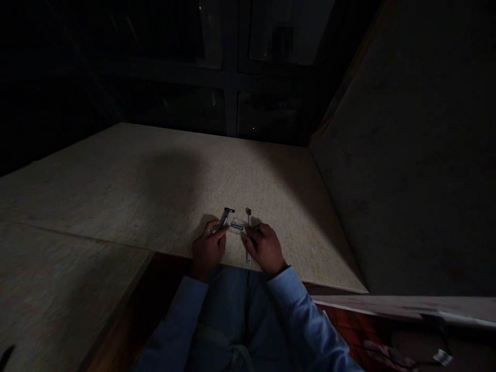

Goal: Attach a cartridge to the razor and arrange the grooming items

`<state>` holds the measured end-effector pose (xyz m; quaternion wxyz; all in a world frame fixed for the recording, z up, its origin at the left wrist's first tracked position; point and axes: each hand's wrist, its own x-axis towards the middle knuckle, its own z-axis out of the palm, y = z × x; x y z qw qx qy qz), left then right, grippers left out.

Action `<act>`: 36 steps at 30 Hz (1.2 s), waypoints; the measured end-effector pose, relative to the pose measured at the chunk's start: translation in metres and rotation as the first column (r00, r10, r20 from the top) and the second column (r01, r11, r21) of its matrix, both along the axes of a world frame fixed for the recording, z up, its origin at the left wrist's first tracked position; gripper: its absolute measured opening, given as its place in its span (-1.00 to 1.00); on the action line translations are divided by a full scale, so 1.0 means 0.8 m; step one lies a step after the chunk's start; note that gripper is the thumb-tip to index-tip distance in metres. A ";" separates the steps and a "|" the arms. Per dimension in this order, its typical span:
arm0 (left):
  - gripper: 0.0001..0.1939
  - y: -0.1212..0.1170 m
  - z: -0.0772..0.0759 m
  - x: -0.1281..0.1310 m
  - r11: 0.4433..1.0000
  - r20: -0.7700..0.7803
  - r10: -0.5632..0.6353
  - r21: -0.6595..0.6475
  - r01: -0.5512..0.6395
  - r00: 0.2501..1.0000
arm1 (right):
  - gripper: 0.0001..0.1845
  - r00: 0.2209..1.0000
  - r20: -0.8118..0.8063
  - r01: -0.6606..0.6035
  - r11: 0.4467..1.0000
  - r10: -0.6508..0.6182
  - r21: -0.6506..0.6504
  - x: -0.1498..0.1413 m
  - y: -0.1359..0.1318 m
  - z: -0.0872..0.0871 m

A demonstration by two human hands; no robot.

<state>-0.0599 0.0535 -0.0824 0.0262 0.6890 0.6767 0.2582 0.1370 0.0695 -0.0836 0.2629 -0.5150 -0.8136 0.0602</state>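
Note:
A small clear plastic case (237, 220) with a dark, teal-edged razor blade cartridge (237, 227) in it lies between my hands near the table's front edge. My left hand (208, 251), with a ring on one finger, has its index finger and thumb closed in at the case's left edge. Just beyond those fingers is a razor (229, 210), its handle partly hidden by the hand. My right hand (265, 249) has its fingers curled together at the case's right edge. Under them runs a slim grey stick-like tool (248, 212) with a small dark head, its middle covered.
The pale, mottled table (232, 165) stretches away to a dark window frame (231, 103). On the right stands a tall panel (411, 155). A second pale surface (46, 289) lies at lower left. Shadows fall across the tabletop, and reddish floor (349, 325) shows below.

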 end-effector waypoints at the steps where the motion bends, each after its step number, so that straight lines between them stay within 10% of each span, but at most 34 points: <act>1: -0.70 0.000 -0.001 0.000 1.000 0.002 -0.008 0.011 0.008 1.000 | -0.63 1.000 0.005 -0.002 1.000 0.002 -0.004 0.000 0.001 0.000; 12: -0.74 0.000 -0.010 -0.002 0.988 0.021 -0.035 0.154 0.032 0.999 | -0.56 0.998 -0.061 -0.021 1.000 0.022 0.009 0.003 0.003 -0.006; 36: -0.69 -0.004 -0.007 0.001 0.999 0.030 0.011 0.047 -0.012 0.999 | -0.63 0.922 -0.387 -0.039 0.996 0.005 -0.081 0.011 0.004 0.001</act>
